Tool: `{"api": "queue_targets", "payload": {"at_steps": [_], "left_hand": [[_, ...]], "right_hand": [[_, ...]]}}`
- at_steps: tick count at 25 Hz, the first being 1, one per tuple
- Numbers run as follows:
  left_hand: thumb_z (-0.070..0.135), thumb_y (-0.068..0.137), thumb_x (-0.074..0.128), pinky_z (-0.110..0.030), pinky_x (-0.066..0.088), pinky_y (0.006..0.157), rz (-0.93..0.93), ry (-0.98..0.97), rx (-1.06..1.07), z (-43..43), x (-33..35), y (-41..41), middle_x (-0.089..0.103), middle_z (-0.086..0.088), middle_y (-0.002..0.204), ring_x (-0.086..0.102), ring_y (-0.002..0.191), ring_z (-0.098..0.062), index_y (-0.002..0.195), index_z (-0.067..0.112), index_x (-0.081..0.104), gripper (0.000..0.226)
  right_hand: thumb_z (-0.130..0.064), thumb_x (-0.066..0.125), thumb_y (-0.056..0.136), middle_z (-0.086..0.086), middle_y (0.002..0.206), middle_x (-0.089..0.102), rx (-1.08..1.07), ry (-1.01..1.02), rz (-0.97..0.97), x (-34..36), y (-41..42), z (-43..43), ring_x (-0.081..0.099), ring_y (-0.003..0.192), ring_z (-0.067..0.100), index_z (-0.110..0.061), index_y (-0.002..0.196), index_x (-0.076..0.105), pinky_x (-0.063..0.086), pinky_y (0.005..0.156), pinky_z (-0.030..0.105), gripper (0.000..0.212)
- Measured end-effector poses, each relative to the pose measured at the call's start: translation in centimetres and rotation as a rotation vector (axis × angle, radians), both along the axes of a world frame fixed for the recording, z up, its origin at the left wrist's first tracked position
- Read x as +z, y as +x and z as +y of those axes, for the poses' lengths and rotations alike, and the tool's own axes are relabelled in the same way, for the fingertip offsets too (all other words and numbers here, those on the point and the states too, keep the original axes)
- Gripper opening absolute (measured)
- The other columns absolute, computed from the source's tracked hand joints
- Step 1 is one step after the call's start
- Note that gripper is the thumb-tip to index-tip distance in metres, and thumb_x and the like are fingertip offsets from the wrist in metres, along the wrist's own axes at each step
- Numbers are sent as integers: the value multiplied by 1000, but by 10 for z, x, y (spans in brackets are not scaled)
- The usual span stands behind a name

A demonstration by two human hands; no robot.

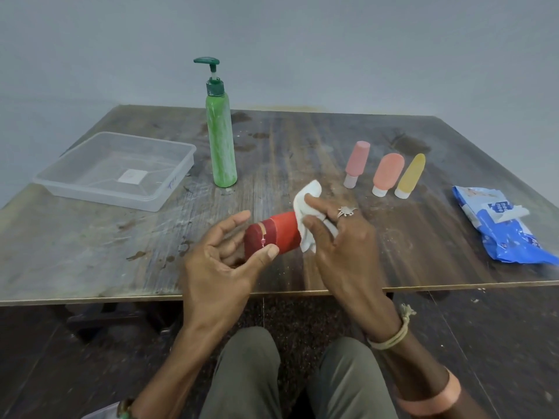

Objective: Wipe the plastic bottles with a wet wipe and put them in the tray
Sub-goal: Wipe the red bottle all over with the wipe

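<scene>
My left hand grips a red plastic bottle by its dark red cap end and holds it sideways above the table's near edge. My right hand presses a white wet wipe against the bottle's other end. A clear plastic tray with nothing in it sits at the left. A tall green pump bottle stands upright behind my hands. At the right lie a pink bottle, an orange bottle and a yellow bottle.
A blue wet-wipe pack lies near the table's right edge. The wooden table is stained and scratched. My knees show below its front edge, and a plain wall stands behind it.
</scene>
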State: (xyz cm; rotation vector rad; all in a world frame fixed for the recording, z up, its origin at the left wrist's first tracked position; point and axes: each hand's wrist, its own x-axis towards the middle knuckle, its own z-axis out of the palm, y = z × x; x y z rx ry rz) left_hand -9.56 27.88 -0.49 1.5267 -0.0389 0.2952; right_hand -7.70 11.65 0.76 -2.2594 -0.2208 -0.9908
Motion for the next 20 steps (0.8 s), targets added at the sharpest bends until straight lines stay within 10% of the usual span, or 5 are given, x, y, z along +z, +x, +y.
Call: {"api": "queue_targets", "payload": {"at_steps": [3,12,17,20], "left_hand": [[23,68,87,-8,52,68,-124,286,112,-8,4,-1,77,6,89,71,77,4,123,28,59,62],[36,78,75,-6,43,55,-489,634,229,-11,21,4,70,21,82,66,71,-8,131,28,39,64],[36,67,89,-28,61,69,-279,456,273,4,24,12,75,8,103,70,71,5,124,42,43,73],[37,69,88,-22,58,77,-244,451,242,0,36,23,75,10,103,69,73,9,120,47,44,68]], "right_hand": [[-1,68,86,9,104,69,268,-124,-81,8,-21,21,61,95,15,-6,112,71,46,88,11,27],[-7,53,93,13,100,66,38,-658,-187,30,-36,21,55,83,30,-1,117,68,46,68,40,28],[3,56,84,9,98,61,-209,-353,111,30,-22,-40,54,88,27,-12,108,70,47,69,35,31],[-30,37,88,0,81,62,-146,-133,329,25,-23,-60,55,75,17,-18,90,68,43,62,34,32]]}}
